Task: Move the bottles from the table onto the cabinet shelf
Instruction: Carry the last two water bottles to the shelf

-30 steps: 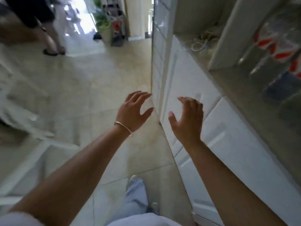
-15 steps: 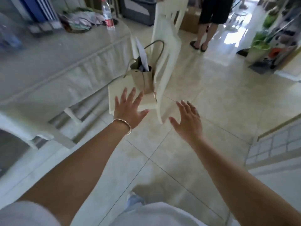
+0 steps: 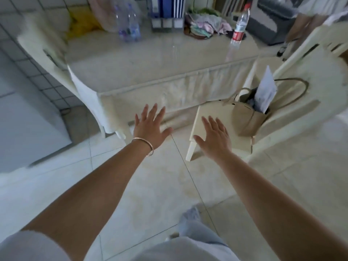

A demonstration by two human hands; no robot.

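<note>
A clear bottle with a red label and red cap [image 3: 239, 29] stands upright at the table's far right. Two clear bottles with blue-purple labels [image 3: 129, 25] stand together at the far middle-left, blurred. The table [image 3: 154, 59] has a cream cloth and a glossy top. My left hand [image 3: 149, 125], with a bangle on its wrist, is open with fingers spread, short of the table's near edge. My right hand [image 3: 214, 138] is open too, over the corner of a chair seat. Neither hand holds anything. The cabinet is out of view.
A cream chair [image 3: 301, 102] stands right of the table with a beige handbag [image 3: 250, 117] on its seat. Blue binders [image 3: 166, 10] and a pile of cloths [image 3: 205, 25] sit at the table's back. A second chair [image 3: 47, 49] is at left. A person's legs [image 3: 301, 21] appear far right.
My view has swung from the white cabinet across the floor to face the table. Both hands stayed empty and spread, and now reach toward the table's near edge.
</note>
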